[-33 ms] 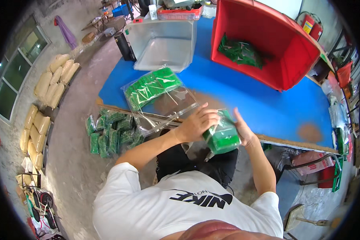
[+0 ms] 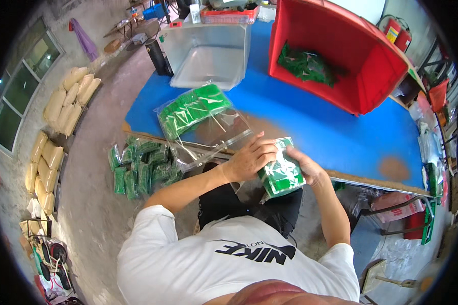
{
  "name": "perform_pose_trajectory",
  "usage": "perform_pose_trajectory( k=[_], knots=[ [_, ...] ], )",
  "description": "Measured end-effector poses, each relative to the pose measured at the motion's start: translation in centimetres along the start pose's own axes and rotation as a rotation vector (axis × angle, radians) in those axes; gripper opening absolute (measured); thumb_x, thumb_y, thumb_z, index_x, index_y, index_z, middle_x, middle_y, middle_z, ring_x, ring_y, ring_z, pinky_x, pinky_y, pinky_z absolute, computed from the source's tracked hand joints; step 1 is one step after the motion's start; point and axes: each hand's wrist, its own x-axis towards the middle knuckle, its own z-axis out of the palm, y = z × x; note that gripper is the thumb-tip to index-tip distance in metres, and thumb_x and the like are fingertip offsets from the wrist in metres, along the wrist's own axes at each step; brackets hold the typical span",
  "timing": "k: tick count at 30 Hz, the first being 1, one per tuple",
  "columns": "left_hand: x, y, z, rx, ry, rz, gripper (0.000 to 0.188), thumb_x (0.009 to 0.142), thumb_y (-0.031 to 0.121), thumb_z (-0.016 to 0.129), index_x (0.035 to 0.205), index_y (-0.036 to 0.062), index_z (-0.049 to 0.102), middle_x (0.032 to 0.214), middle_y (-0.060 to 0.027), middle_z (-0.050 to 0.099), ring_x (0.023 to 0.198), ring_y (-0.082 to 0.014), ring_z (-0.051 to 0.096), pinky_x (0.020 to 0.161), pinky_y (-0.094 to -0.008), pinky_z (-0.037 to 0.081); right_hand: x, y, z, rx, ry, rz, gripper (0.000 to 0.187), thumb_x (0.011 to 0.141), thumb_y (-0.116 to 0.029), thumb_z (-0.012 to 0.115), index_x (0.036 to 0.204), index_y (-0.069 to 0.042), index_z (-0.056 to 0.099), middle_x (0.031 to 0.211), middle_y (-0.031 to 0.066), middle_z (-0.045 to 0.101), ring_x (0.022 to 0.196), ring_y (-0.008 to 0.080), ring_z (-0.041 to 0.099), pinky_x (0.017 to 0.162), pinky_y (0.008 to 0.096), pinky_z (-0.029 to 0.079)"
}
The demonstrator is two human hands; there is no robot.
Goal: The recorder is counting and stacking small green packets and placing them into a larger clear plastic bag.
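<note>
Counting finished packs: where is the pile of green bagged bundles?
In the head view, the pile of green bagged bundles lies on the floor at the person's left, just below the blue table edge.

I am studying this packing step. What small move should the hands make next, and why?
Probably set the green packet down with the filled green packets on the floor: both the left hand and the right hand already grip it, wrapped in clear film.

Packet (image 2: 282, 175) held between both hands at the surface's (image 2: 331, 132) near edge; bagged stack (image 2: 193, 109) to its left; clear tub (image 2: 208, 56) behind; bin (image 2: 336, 51) right, apparently holding 1 pile (image 2: 305, 66).
</note>
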Motion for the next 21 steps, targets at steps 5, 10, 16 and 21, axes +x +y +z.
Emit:
perform_pose_trajectory(
  k=[5,10,16,21],
  knots=[
    [-2.3,0.6,1.0,0.054,-0.053,-0.027,0.051,0.082,0.007,0.066,0.130,0.0148,0.047,0.150,-0.0117,0.040,0.145,-0.0361,0.033,0.121,-0.0585,0.021,0.7,2.1,0.1,-0.087,0.039,-0.036,0.051,0.092,-0.024,0.069,0.134,-0.001,0.051,0.116,0.0129,0.066,0.102,0.0224,0.068,0.085,0.0353,0.060],
    [-3.4,1.9,0.3,0.133,-0.173,0.013,0.076,0.086,0.005,0.062,0.154,0.0222,0.033,0.164,-0.0132,0.025,0.152,-0.0354,0.019,0.122,-0.0593,0.014,-0.2,4.2,-0.4,-0.019,-0.017,-0.007,0.061,0.087,-0.027,0.071,0.138,-0.001,0.047,0.124,0.0134,0.062,0.110,0.0250,0.064,0.093,0.0411,0.056],
    [-3.9,1.6,0.1,0.043,-0.298,-0.037,0.084,0.079,0.001,0.067,0.154,0.0189,0.035,0.163,-0.0152,0.024,0.150,-0.0400,0.023,0.121,-0.0603,0.017,0.1,5.8,0.9,-0.023,0.049,-0.138,0.056,0.088,-0.027,0.069,0.135,-0.002,0.051,0.123,0.0126,0.062,0.112,0.0240,0.063,0.095,0.0393,0.053],
    [-1.2,-6.1,-1.5,0.546,-0.093,-0.534,0.086,0.071,-0.011,0.062,0.151,0.0080,0.037,0.156,-0.0267,0.029,0.145,-0.0478,0.026,0.119,-0.0607,0.020,3.3,5.4,0.8,0.250,0.212,-0.281,0.047,0.090,-0.032,0.067,0.123,0.001,0.057,0.111,0.0115,0.068,0.096,0.0225,0.070,0.086,0.0379,0.060]
  ],
)
